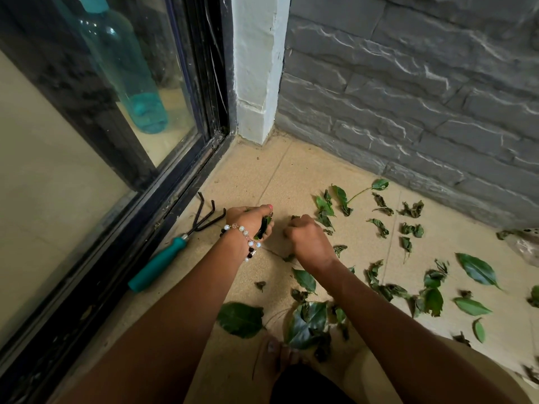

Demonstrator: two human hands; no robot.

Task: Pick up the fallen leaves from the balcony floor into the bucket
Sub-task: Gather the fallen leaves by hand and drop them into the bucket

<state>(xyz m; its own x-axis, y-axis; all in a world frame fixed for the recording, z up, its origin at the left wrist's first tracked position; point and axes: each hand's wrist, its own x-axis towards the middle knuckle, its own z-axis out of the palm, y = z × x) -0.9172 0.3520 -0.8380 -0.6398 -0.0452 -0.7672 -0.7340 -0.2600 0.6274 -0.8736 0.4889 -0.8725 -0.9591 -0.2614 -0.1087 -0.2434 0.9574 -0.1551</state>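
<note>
A person's left hand (250, 221) is gripping gathered leaves (264, 227); the right hand (306, 239), fingers curled downward, contents unclear, is reaching among leaves (379, 252) scattered over the balcony floor (291, 176). Light, limp, likely crumbly: pinch at stems. No bucket showing.

Green leaves (478, 269) on speckled tan floor (294, 176); teal-handled black hand rake (175, 246); grey stone-pattern wall (408, 97); white-and-black beaded bracelet (243, 236); translucent teal bottle (125, 68).
</note>
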